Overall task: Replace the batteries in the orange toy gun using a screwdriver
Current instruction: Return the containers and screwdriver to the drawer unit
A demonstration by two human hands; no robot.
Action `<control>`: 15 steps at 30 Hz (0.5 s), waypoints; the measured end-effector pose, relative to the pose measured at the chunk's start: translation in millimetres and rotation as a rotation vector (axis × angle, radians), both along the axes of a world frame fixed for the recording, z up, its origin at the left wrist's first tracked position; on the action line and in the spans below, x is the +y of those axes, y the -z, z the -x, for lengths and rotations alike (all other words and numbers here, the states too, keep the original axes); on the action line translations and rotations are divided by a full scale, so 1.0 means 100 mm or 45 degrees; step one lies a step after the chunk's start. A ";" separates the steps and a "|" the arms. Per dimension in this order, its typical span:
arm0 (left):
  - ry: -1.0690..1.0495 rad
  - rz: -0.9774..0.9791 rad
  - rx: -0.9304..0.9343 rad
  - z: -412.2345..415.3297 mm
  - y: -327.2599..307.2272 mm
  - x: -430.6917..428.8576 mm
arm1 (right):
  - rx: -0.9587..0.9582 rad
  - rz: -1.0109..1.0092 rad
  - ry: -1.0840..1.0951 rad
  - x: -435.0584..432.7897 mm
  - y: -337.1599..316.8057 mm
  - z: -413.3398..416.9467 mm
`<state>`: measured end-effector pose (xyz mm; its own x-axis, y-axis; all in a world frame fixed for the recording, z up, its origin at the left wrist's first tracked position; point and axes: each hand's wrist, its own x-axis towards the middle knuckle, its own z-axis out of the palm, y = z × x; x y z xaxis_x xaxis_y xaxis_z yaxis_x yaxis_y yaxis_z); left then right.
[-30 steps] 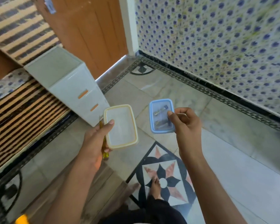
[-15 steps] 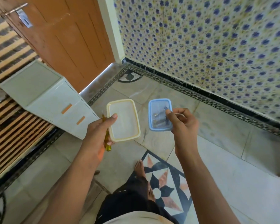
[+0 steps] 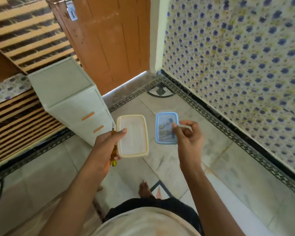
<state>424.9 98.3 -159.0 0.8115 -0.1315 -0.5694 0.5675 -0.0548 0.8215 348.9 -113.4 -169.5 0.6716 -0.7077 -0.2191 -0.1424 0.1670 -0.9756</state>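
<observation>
My left hand point(image 3: 105, 147) grips a clear box with a cream-yellow rim point(image 3: 132, 135), thumb on its lid, and holds a yellow-handled screwdriver point(image 3: 113, 155) against the box's left side, tip up. My right hand point(image 3: 188, 138) holds a smaller blue-rimmed box point(image 3: 166, 130) by its right edge, thumb on the lid. Several batteries show dimly through the blue box's lid. Both boxes are carried in the air above the floor, side by side and apart. The orange toy gun is not in view.
A white drawer unit point(image 3: 71, 99) with orange handles stands at the left by a brown door point(image 3: 107, 43). A blue-flowered tiled wall point(image 3: 237, 65) runs along the right. My bare foot point(image 3: 145, 189) is on the marble floor point(image 3: 220, 167) below.
The view has shifted as I walk; the door and drawer unit now sit more central. Both hands still carry the same boxes, held about as before.
</observation>
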 end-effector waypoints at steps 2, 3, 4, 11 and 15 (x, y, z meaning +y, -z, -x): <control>-0.034 -0.004 -0.012 -0.20 0.03 0.04 | 0.012 0.000 -0.052 0.01 0.03 -0.26; -0.077 0.004 -0.013 -0.31 0.04 0.08 | 0.015 -0.004 -0.084 0.03 0.06 -0.43; -0.124 0.016 -0.014 -0.40 0.06 0.11 | 0.020 0.002 -0.108 0.05 0.07 -0.57; -0.425 -0.020 0.001 -1.18 0.25 0.35 | 0.051 -0.026 -0.337 0.22 0.28 -1.85; -0.561 -0.058 -0.014 -1.75 0.33 0.47 | 0.001 -0.025 -0.498 0.31 0.37 -2.67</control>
